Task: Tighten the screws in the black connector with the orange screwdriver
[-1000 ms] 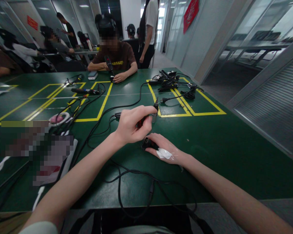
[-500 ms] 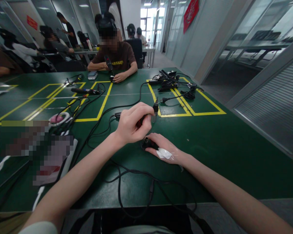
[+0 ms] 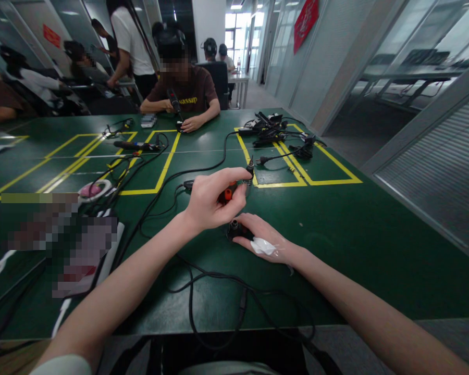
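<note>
My left hand (image 3: 214,198) is curled above the green table (image 3: 336,250), with thumb and forefinger pinching something small that I cannot make out. Through the gap between its fingers shows a dark tool body with an orange button (image 3: 228,194). Just beyond the forefinger a black conical piece with a thin metal tip (image 3: 250,165) points up. My right hand (image 3: 260,232) rests low on the table, below and to the right of the left one. Its thumb and fingers close around a black part with a round metal end (image 3: 234,226) facing up.
Black cables (image 3: 214,276) loop across the near table. A tangled pile of black cords (image 3: 268,127) lies at the back right, around yellow tape lines (image 3: 332,182). Two blurred devices and a tape roll (image 3: 105,187) sit left. A co-worker (image 3: 183,94) sits opposite, holding a black tool (image 3: 174,99).
The fingertips of my left hand have shifted slightly, and the orange button now shows between them. My right hand stays put. A standing person in white appears at the back left.
</note>
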Motion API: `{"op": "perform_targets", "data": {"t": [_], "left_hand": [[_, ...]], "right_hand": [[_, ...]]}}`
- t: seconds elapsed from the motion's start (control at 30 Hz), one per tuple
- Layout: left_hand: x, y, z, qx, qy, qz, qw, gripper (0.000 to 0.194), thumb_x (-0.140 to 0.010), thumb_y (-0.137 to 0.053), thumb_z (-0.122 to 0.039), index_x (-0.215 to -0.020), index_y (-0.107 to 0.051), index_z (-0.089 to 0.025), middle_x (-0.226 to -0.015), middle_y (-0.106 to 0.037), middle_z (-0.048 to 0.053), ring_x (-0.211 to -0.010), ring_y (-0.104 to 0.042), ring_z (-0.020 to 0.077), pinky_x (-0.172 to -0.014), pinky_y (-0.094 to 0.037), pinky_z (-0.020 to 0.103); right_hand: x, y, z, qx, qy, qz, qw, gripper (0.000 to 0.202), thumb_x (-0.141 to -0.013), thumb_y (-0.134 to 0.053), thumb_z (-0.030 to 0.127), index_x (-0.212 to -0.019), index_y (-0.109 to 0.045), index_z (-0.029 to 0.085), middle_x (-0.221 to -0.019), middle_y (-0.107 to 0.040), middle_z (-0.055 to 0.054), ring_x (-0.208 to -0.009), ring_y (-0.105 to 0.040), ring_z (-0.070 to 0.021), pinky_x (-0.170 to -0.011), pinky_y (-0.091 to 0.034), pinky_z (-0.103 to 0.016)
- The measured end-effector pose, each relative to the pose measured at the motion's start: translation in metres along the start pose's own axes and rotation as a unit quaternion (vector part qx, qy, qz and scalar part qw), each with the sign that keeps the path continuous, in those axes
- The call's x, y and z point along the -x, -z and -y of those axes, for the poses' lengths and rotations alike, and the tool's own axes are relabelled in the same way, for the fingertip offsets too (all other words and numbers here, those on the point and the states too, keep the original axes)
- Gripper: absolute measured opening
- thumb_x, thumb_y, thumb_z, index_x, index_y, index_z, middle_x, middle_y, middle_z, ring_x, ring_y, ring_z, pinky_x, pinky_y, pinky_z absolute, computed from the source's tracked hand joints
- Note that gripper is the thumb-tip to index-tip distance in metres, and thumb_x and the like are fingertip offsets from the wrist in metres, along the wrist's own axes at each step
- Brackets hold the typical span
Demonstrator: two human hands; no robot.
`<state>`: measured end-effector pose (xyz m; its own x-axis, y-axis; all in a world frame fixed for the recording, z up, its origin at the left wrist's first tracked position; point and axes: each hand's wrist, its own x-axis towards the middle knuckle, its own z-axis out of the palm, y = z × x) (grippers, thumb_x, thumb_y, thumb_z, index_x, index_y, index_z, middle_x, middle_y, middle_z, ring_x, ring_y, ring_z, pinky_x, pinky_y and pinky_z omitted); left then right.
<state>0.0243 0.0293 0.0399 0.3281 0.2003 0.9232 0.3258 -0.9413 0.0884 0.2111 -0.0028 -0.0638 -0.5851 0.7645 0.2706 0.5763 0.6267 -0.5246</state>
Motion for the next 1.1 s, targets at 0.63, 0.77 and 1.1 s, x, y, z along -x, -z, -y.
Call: {"op": "perform_targets", "data": {"t": [0.63, 0.77, 1.1], "left_hand": [[0.0022, 0.0024, 0.0047, 0.079, 0.023, 0.031, 0.996, 0.026, -0.1, -0.042, -0.02, -0.111, -0.065, -0.017, -0.085, -0.075, 0.004, -0.071, -0.072, 0.0127, -0.064, -0.056, 0.024], [0.001, 0.0019, 0.0042, 0.058, 0.016, 0.027, 0.998, 0.023, -0.096, -0.047, -0.017, -0.108, -0.066, -0.017, -0.084, -0.076, 0.003, -0.068, -0.071, 0.0115, -0.062, -0.054, 0.022], [-0.0033, 0.0026, 0.0009, 0.027, 0.011, 0.025, 0.999, 0.014, -0.093, -0.053, -0.015, -0.096, -0.066, -0.017, -0.075, -0.073, 0.001, -0.057, -0.062, 0.0086, -0.053, -0.047, 0.02]], "right_hand": [[0.0014, 0.0005, -0.0007, 0.0, 0.013, -0.006, 1.0, 0.023, -0.097, -0.066, 0.031, -0.116, -0.06, 0.02, -0.104, -0.069, -0.009, -0.091, -0.064, -0.0254, -0.083, -0.052, -0.042], [0.0014, -0.0002, -0.0016, -0.005, 0.012, -0.002, 1.0, 0.025, -0.097, -0.066, 0.032, -0.118, -0.06, 0.02, -0.106, -0.069, -0.01, -0.092, -0.064, -0.0256, -0.084, -0.052, -0.042], [0.0006, -0.0017, -0.0024, 0.002, 0.008, -0.007, 1.0, 0.025, -0.096, -0.068, 0.032, -0.116, -0.06, 0.018, -0.105, -0.069, -0.01, -0.09, -0.064, -0.0256, -0.083, -0.052, -0.042]]}}
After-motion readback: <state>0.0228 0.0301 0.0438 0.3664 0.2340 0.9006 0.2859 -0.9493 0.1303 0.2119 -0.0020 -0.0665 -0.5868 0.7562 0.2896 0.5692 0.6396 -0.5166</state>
